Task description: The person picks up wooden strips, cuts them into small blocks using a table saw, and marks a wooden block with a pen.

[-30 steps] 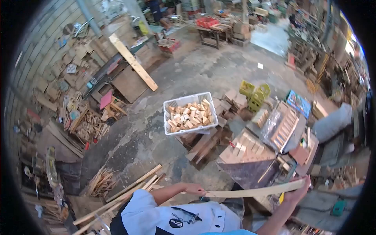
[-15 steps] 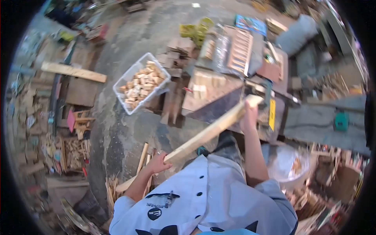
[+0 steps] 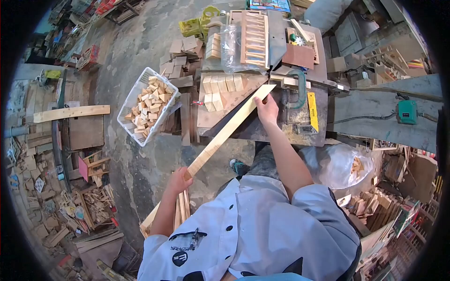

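A long pale wooden board point(image 3: 225, 133) slants across in front of me. My left hand point(image 3: 179, 180) is closed round its lower end, near my body. Close to the upper end, my right hand point(image 3: 267, 110) grips the same board over the work table point(image 3: 293, 129). The board's far tip lies by a green C-clamp point(image 3: 296, 89) and a small wooden piece point(image 3: 290, 81) at the clamp. Left of the board, several cut wooden blocks point(image 3: 222, 84) stand in rows on a plywood sheet point(image 3: 206, 119). A yellow set square point(image 3: 312, 112) lies right of my right hand.
A white plastic crate point(image 3: 123, 114) full of wood blocks stands left of the table. Wooden sticks point(image 3: 182, 208) stand below my left hand. A clear plastic bag point(image 3: 335, 161) sits at the right. A green box with a cable point(image 3: 407, 112) is farther right.
The board's upper end has moved left and away from me, down towards the table surface, with both hands still on it. My view has shifted, and the picture is sharper.
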Motion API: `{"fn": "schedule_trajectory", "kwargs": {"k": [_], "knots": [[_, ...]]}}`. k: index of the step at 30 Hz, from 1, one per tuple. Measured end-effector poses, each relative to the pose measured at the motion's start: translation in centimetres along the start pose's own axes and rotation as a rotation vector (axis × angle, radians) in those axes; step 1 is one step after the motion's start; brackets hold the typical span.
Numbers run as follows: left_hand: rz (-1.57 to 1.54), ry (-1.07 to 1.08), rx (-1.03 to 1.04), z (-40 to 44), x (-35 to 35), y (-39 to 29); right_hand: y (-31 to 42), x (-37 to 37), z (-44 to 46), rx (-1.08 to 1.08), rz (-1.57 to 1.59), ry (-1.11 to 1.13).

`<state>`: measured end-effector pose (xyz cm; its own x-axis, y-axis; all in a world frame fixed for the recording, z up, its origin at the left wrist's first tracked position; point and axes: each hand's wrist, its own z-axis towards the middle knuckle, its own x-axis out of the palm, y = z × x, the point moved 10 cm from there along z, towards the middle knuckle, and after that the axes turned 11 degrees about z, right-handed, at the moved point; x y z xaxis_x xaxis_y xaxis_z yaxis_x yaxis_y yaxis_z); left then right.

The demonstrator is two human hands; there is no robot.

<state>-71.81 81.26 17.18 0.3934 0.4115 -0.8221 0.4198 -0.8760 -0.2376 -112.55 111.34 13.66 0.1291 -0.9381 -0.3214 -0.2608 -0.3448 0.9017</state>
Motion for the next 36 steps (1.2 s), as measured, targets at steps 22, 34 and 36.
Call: {"fn": "schedule_trajectory", "kwargs": {"k": [22,34,36], "knots": [[0.074,-0.002,-0.149,5.9,-1.9,1.9,-1.0,-0.9,1.4,0.133,0.09,-0.16],[0.081,0.129,-0.253,7.1,-2.0,0.2,-0.5,-2.1,3.5,0.135,0.036,-0.124],[0.066,-0.161,-0.073,7.8,-4.4,-3.5,-0.2,-2.4,3.9,0.129,-0.041,-0.106]]}}
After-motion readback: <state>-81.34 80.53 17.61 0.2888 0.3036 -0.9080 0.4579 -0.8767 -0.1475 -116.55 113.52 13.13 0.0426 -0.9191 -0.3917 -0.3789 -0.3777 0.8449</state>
